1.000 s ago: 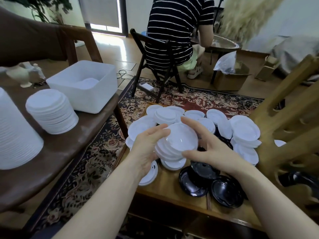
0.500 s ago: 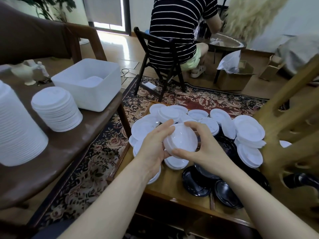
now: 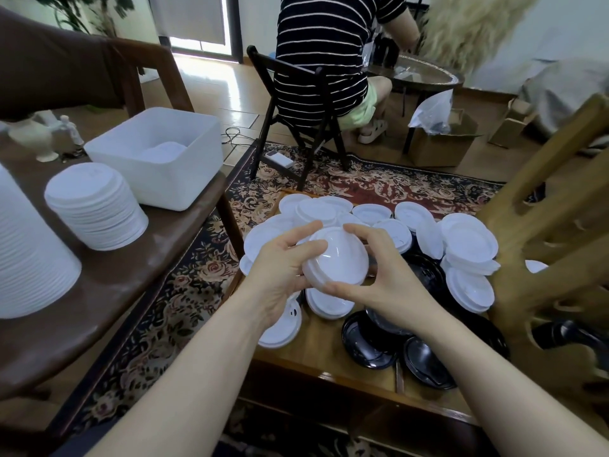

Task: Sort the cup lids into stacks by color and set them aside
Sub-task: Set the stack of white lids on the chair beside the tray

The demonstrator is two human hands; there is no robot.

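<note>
Both my hands hold a short stack of white lids (image 3: 336, 257) above the low wooden table (image 3: 316, 354). My left hand (image 3: 283, 268) grips its left side, and my right hand (image 3: 384, 275) curls round its right edge from top to bottom. Several loose white lids (image 3: 468, 242) lie spread over the far part of the table. Black lids (image 3: 365, 347) lie near the front right, partly under my right wrist. A neat stack of white lids (image 3: 95, 209) stands on the brown table (image 3: 138, 278) at my left.
A white bin (image 3: 161, 159) and a tall white stack (image 3: 29, 258) share the left table. A wooden chair frame (image 3: 553, 232) rises close on the right. A person in a striped shirt (image 3: 326, 51) sits on a dark chair beyond the patterned rug (image 3: 184, 285).
My hands have closed tighter round the white lids and lifted them off the pile, squaring them into a compact stack. The view has shifted slightly.
</note>
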